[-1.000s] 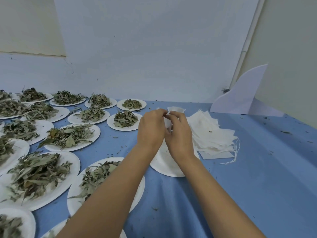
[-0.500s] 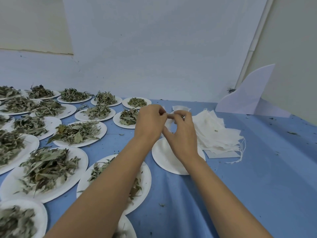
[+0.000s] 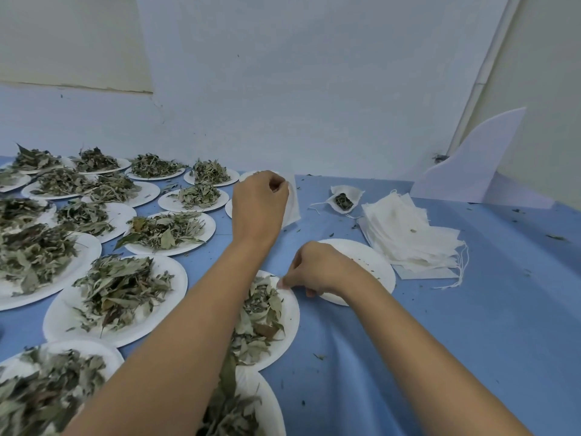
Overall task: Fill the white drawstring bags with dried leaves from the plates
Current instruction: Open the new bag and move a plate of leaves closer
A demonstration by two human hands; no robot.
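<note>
Over blue table [image 3: 440, 341], left hand [image 3: 259, 206] gripping white bag [image 3: 292, 204], right hand [image 3: 317, 272] pinching leaves [image 3: 261, 309]

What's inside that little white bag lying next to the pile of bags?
Dark dried leaves show in the open mouth of the little bag. Its cloth hides how full it is.

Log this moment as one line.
left hand: holds white bag | right hand: at leaves on near plate, grip unclear | filled bag: beside bag stack
</note>
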